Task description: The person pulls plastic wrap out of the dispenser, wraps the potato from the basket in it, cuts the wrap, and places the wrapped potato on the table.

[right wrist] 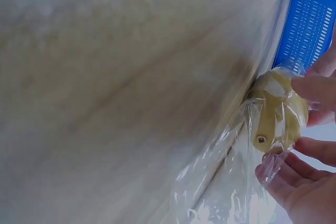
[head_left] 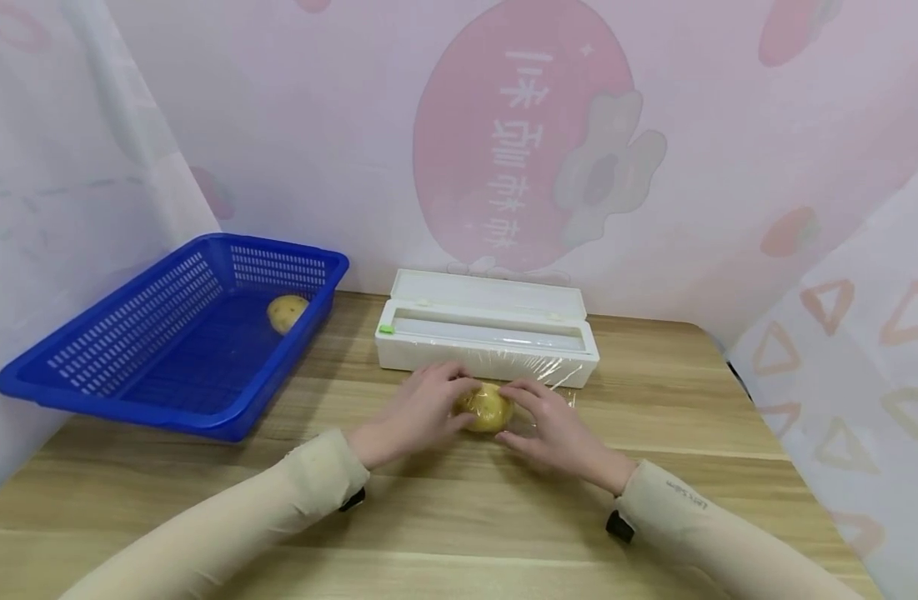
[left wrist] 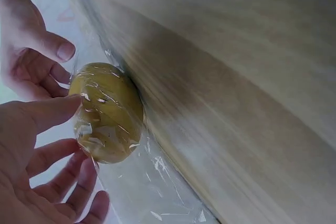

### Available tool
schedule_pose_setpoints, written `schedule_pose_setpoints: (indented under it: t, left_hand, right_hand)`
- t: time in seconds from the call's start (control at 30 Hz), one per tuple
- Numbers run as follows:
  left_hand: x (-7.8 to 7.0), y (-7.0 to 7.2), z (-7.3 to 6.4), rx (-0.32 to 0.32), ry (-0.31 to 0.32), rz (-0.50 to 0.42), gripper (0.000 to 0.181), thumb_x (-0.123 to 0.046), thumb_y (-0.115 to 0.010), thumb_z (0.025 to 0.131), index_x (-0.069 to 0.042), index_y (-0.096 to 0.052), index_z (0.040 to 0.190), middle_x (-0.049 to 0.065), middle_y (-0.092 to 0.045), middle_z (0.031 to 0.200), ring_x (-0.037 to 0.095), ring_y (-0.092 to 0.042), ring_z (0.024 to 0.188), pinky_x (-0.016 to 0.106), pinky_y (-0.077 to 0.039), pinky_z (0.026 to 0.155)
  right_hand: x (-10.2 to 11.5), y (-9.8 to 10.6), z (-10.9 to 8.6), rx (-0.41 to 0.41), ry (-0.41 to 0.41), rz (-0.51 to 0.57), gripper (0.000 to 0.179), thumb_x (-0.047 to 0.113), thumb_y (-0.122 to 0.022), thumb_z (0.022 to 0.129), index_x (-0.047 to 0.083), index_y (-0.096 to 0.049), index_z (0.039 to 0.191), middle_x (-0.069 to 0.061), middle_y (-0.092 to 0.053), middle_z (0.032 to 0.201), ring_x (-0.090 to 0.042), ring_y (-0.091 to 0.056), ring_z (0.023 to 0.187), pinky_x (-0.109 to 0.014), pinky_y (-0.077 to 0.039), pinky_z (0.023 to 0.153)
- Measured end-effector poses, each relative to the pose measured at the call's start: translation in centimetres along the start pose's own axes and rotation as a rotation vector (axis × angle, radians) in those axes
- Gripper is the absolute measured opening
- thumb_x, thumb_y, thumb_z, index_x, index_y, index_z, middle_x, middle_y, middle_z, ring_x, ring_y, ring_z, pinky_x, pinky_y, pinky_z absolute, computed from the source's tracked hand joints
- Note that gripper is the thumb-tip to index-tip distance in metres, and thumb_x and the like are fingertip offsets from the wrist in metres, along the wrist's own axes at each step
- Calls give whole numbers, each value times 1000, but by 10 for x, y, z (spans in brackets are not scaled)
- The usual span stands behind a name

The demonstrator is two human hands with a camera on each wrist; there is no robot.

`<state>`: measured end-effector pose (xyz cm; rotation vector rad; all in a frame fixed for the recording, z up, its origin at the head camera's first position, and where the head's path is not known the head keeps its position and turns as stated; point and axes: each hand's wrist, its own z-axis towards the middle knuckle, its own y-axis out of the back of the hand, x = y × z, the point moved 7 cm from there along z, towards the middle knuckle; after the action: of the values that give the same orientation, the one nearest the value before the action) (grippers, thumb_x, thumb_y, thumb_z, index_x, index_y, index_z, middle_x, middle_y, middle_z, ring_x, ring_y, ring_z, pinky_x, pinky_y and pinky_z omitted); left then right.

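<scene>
I see basket (head_left: 196,358) left of box (head_left: 409,354), other potato (head_left: 288,314) inside | left hand (head_left: 423,408) front-left of box, fingers curled round wrapped potato (head_left: 487,410) directly in front of box | right hand (head_left: 552,425) front-right of box, fingers pinching film (right wrist: 241,192)

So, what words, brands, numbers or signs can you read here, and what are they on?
"Let's ...": small lettering on the right sleeve; a doubtful reading, the rest too small to read.
A column of Chinese-looking characters: on the big pink shape of the backdrop; too faint for me to read surely.
No other text that I can make out, including on the white box, blue basket or wrapped potato.
</scene>
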<state>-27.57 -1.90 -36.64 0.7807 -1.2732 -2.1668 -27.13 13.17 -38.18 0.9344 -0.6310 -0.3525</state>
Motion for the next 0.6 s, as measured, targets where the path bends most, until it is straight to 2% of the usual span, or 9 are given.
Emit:
schedule_pose_setpoints:
  t: [0.13, 0.3, 0.43, 0.5, 0.6]
  left_hand:
    - [6, -5, 4, 7, 42, -17, 47, -26, -87, 76, -7, -70, 115, 5, -59, 108, 21, -56, 97, 39, -47, 84]
    - [10, -7, 7, 43, 70, -35, 60, -22, -92, 68, -9, -66, 121, 7, -57, 115, 26, -53, 105, 43, -45, 89]
    - [13, -7, 11, 48, 91, -43, 60, -17, -92, 66, -9, -66, 119, 8, -57, 114, 28, -52, 106, 45, -43, 92]
    - [15, -7, 12, 48, 98, -53, 58, -16, -92, 67, -8, -67, 118, 8, -57, 112, 27, -52, 104, 44, -43, 91]
    - [17, -7, 14, 53, 106, -63, 56, -17, -92, 67, -8, -68, 117, 8, -59, 110, 27, -53, 103, 43, -44, 91]
  right_hand:
    - [-6, -4, 2, 34, -43, -1, 64, 24, -87, 75, -3, -60, 127, -9, -58, 123, -23, -58, 110, -42, -48, 94]
    - [-12, -7, 6, 94, -131, 17, 71, 27, -87, 75, -3, -57, 132, -12, -55, 128, -28, -55, 114, -46, -46, 96]
    - [-10, -5, 8, 137, -213, 31, 76, 29, -87, 76, -3, -53, 136, -17, -49, 136, -33, -49, 123, -49, -41, 101]
    - [-5, 0, 9, 116, -234, 45, 77, 29, -88, 75, -4, -53, 136, -18, -47, 138, -33, -46, 125, -49, -40, 102]
    - [4, 8, 11, 39, -227, 48, 74, 24, -89, 74, -5, -55, 133, -16, -48, 134, -31, -48, 122, -47, -43, 100]
